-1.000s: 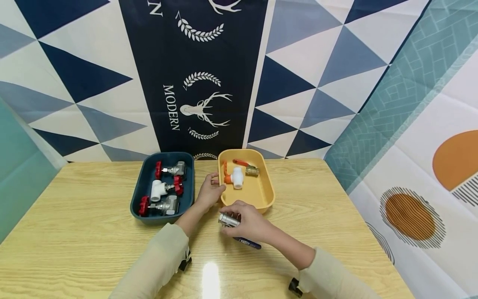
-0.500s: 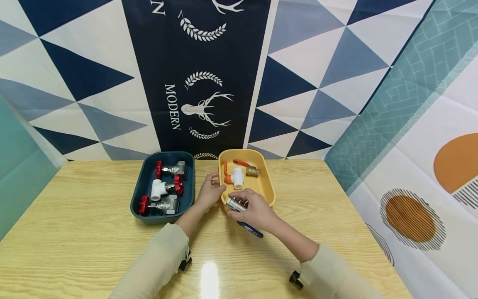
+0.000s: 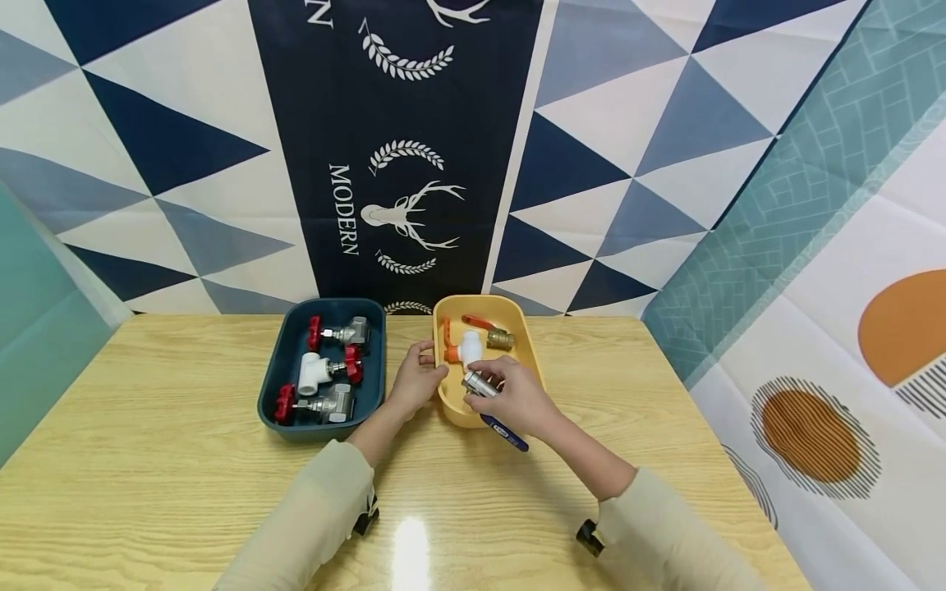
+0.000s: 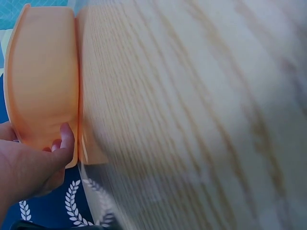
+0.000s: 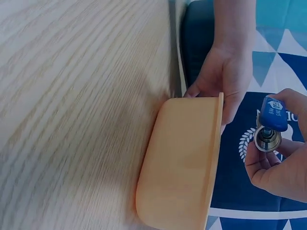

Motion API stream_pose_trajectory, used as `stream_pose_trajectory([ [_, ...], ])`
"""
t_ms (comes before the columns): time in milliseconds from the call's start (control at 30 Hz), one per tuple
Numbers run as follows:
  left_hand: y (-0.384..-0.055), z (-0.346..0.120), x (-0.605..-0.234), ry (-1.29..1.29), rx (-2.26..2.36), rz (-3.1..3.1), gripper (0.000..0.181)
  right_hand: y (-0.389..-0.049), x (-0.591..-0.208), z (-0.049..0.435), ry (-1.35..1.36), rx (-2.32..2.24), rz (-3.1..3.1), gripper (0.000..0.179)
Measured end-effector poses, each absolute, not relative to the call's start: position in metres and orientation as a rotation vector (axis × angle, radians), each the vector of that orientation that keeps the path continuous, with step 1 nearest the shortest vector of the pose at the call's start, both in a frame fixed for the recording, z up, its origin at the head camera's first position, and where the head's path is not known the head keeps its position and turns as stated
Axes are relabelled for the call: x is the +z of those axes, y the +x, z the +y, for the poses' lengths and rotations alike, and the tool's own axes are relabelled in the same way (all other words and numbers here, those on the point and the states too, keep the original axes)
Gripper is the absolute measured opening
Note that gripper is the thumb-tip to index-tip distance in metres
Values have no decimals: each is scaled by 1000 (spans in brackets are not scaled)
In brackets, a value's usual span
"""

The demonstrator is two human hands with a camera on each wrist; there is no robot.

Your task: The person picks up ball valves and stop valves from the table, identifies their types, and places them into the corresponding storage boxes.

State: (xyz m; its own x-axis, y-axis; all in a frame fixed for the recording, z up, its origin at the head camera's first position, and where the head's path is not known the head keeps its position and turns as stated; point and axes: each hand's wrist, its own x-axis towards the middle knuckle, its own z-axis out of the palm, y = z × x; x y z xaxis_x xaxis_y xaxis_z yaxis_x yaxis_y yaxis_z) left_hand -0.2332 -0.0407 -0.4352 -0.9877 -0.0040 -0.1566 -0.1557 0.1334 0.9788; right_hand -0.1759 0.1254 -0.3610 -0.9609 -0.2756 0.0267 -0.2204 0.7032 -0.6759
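Note:
My right hand (image 3: 521,398) grips a silvery metal ball valve (image 3: 480,384) with a blue lever handle (image 3: 506,433), above the near part of a yellow bin (image 3: 454,410). The right wrist view looks at the valve's round end opening (image 5: 267,140), above the bin's rim level. My left hand (image 3: 416,379) holds the bin's left wall, its thumb over the rim and its fingers along the outside. Inside the bin lie a white plastic ball valve (image 3: 470,349) with an orange handle and a brass ball valve (image 3: 500,339) with a red lever.
Left of the yellow bin stands a dark blue bin (image 3: 268,394) with three valves with red handwheels (image 3: 285,404), one of them white-bodied. Both bins sit at the back of the wooden table (image 3: 185,492), close to a patterned backdrop (image 3: 399,123).
My right hand has carried the ball valve up and to the right, from in front of the yellow bin to over it. The left hand stays at the bin's wall.

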Motion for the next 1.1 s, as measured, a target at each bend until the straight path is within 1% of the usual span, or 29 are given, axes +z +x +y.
stream_pose_trajectory([
  [267, -232, -41, -433, -151, 1976, 2291, 54, -184, -363, 129, -402, -1087, 2854, 45],
  [900, -232, -40, -437, -133, 1986, 2289, 54, -195, -361, 137, -294, -1100, 2873, 50],
  [1100, -232, -41, -437, -122, 2013, 2280, 54, -203, -362, 140, -329, -1113, 2895, 47],
])
